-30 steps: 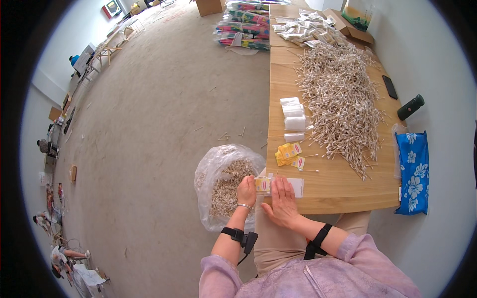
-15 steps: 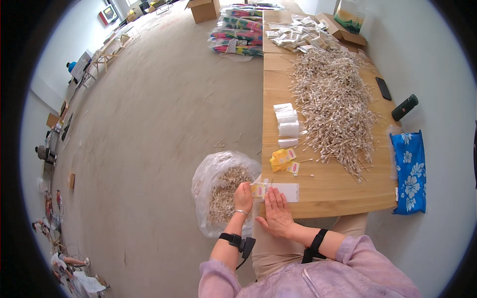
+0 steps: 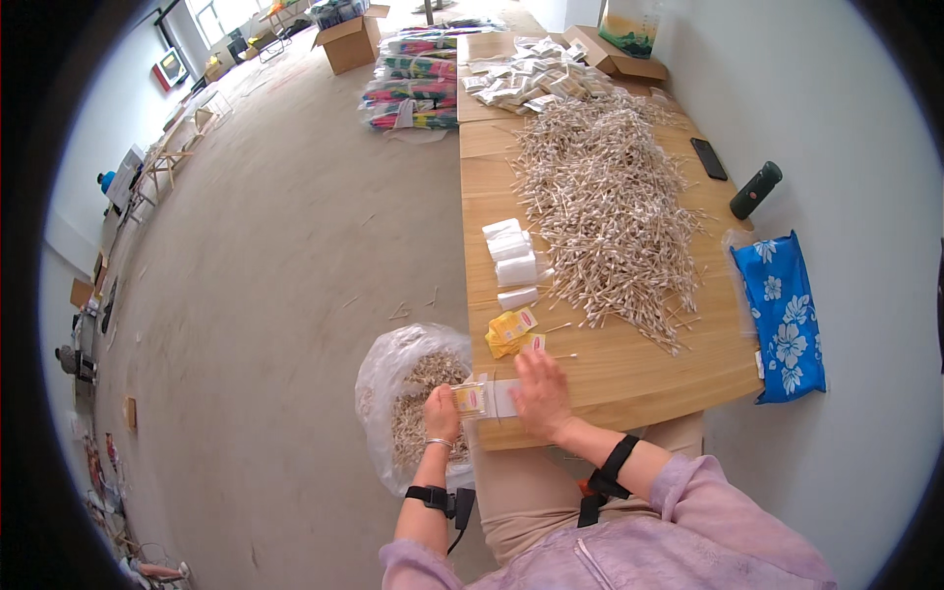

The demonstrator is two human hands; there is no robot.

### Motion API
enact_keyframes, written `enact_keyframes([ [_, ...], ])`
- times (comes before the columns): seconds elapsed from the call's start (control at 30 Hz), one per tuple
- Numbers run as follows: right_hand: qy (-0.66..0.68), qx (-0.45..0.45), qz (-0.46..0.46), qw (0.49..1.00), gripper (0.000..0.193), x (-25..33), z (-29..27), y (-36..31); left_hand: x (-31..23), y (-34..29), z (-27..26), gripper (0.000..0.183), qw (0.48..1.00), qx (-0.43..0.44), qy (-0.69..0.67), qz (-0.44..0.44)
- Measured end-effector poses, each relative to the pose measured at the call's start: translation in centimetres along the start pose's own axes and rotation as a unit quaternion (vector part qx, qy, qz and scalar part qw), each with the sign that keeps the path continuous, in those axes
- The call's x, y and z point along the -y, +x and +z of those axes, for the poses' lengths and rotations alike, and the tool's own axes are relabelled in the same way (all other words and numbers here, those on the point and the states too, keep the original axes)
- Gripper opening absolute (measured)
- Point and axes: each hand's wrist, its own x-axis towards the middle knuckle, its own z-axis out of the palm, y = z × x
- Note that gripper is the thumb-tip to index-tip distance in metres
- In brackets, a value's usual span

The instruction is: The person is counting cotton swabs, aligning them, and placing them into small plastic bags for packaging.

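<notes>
At the table's near left corner, my left hand [image 3: 442,415] is closed on one end of a small clear packet of cotton swabs [image 3: 470,399] with a yellow card inside. The packet's other end meets a flat white piece [image 3: 503,397] on the tabletop. My right hand [image 3: 541,395], slightly blurred, is over the right end of that white piece with its fingers stretched out; I cannot tell whether it touches. Just beyond lie several yellow cards [image 3: 511,328] and a loose cotton swab [image 3: 562,356].
A large heap of cotton swabs [image 3: 610,206] covers the table's middle, with filled packets [image 3: 536,74] behind. White bag stacks [image 3: 513,258] lie left. A phone [image 3: 708,159], dark bottle [image 3: 756,190] and blue flowered package [image 3: 782,320] line the right. A plastic sack [image 3: 379,374] of swabs stands on the floor.
My right hand has lifted from lying flat beside the packet and shifted right along the white piece, uncovering more of it. My left hand still holds the packet. The whole view has shifted.
</notes>
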Motion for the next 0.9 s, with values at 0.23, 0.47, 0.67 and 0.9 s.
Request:
enact_keyframes([
  [0.23, 0.006, -0.064, 0.105, 0.992, 0.043, -5.8, -1.7, 3.2, -5.5, -0.3, -0.1, 0.032, 0.953, -0.186, 0.21, 0.115],
  [0.47, 0.025, -0.045, 0.059, 0.997, 0.03, -5.9, -2.1, 3.2, -11.9, -0.5, 4.6, 0.044, 0.913, -0.031, 0.296, 0.28],
  [0.67, 0.059, -0.046, 0.06, 0.995, 0.024, -7.1, -2.4, 2.9, -13.0, 2.4, 8.2, 0.038, 0.858, -0.003, 0.382, 0.342],
  [0.9, 0.052, -0.085, 0.058, 0.993, 0.021, -8.0, -2.2, 2.9, -11.9, 2.8, 8.5, 0.026, 0.874, 0.01, 0.365, 0.32],
])
